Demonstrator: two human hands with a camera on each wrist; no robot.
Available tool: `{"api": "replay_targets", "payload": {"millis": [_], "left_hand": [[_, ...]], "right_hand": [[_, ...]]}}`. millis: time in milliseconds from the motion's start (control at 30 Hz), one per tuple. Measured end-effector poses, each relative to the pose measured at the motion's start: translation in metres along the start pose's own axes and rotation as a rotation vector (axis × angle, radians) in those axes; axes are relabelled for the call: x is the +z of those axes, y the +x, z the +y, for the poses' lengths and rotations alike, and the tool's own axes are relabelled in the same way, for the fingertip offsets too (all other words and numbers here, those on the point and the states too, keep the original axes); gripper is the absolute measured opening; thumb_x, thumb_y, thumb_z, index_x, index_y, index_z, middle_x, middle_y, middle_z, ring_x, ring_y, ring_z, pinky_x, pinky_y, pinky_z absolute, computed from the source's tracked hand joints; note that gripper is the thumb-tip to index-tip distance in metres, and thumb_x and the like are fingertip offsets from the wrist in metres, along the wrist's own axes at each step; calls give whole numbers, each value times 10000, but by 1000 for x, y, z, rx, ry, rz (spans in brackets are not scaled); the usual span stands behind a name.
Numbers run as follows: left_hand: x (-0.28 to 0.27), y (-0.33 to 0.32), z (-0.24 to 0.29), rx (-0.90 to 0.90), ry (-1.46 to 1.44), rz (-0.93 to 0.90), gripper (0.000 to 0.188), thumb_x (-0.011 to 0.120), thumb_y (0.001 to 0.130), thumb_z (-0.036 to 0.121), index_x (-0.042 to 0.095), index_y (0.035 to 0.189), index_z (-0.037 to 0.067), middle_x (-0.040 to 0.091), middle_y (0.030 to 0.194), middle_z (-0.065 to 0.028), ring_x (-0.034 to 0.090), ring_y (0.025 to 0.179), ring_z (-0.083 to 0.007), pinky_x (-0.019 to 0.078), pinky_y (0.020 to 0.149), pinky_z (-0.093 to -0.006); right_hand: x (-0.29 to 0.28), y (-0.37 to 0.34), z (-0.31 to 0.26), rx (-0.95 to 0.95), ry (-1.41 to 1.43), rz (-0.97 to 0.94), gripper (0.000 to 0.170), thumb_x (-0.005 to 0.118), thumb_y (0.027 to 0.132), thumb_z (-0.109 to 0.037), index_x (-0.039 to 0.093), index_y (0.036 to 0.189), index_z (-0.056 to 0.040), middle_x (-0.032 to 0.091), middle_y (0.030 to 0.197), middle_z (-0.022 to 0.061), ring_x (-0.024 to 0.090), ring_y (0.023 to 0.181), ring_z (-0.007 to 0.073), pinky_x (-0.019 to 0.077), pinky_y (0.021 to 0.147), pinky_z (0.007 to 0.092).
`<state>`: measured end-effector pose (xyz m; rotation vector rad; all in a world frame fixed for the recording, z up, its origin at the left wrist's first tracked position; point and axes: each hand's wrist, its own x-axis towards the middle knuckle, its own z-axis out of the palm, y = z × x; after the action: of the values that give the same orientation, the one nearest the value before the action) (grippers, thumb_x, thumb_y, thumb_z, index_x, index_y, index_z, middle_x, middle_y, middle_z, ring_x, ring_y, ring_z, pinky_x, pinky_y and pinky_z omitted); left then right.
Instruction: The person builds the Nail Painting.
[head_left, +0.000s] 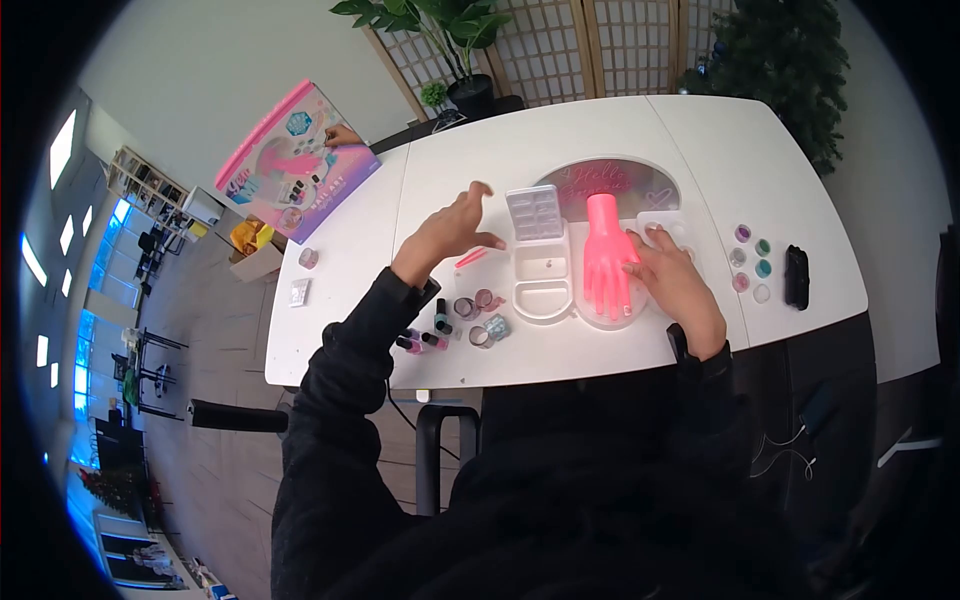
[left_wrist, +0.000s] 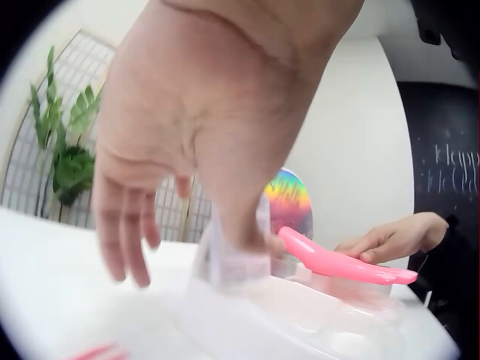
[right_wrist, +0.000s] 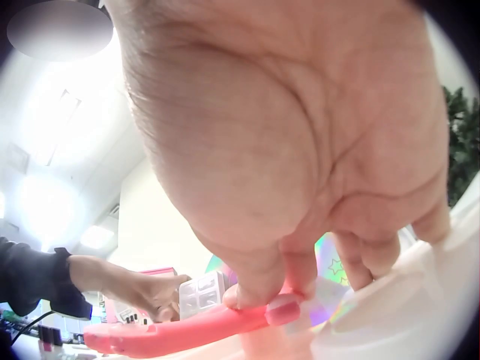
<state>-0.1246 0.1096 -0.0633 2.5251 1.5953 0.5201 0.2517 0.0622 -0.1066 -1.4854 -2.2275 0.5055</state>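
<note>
A pink plastic model hand (head_left: 606, 250) lies fingers toward me on a white nail-art stand with a shiny rounded back panel (head_left: 572, 205). My right hand (head_left: 680, 283) rests at its side, thumb touching the model near its thumb, other fingers reaching down to the white base (right_wrist: 375, 326). My left hand (head_left: 450, 232) hovers over the table with fingers apart and nothing in it, beside a raised clear compartment lid (head_left: 535, 212). Below that lid sits a white two-part tray (head_left: 542, 285). Pink tweezers (head_left: 470, 258) lie under the left hand.
Nail polish bottles (head_left: 441, 316) and small glitter jars (head_left: 465, 308) cluster left of the tray. Several little pots (head_left: 763, 268) and a black case (head_left: 796, 278) lie at the right. The nail art box (head_left: 300, 165) stands at the back left, near a clear packet (head_left: 299, 292).
</note>
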Motion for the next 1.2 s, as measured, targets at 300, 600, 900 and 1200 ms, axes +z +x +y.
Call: {"api": "replay_targets", "payload": {"millis": [300, 600, 900, 1200], "left_hand": [[19, -20, -55, -181, -4, -377, 235, 834, 881, 248, 739, 863, 34, 748, 972, -184, 722, 958, -379, 578, 801, -463], [-27, -11, 45, -45, -85, -93, 122, 830, 867, 134, 777, 952, 65, 763, 879, -106, 702, 851, -322, 580, 749, -434], [9, 6, 64, 420, 87, 41, 138, 736, 937, 64, 732, 1067, 20, 723, 1071, -132, 698, 958, -363, 596, 836, -451], [14, 6, 65, 344, 116, -24, 128, 688, 925, 62, 699, 1032, -8, 688, 1025, -147, 725, 897, -380, 601, 807, -478]], "right_hand": [[-5, -3, -7, 12, 0, 4, 516, 659, 1048, -281, 585, 1539, -141, 491, 1580, 287, 526, 1425, 441, 375, 1165, 587], [-2, -7, -4, -1, -31, 39, 510, 636, 1057, -330, 573, 1524, -136, 492, 1573, 265, 530, 1431, 426, 307, 1184, 739], [0, -3, -2, -10, -19, 13, 513, 660, 1044, -307, 587, 1511, -108, 511, 1541, 263, 543, 1411, 414, 356, 1138, 717], [0, -4, -3, -5, 7, 31, 502, 663, 1043, -310, 601, 1494, -98, 514, 1552, 266, 518, 1442, 419, 328, 1178, 715]]}}
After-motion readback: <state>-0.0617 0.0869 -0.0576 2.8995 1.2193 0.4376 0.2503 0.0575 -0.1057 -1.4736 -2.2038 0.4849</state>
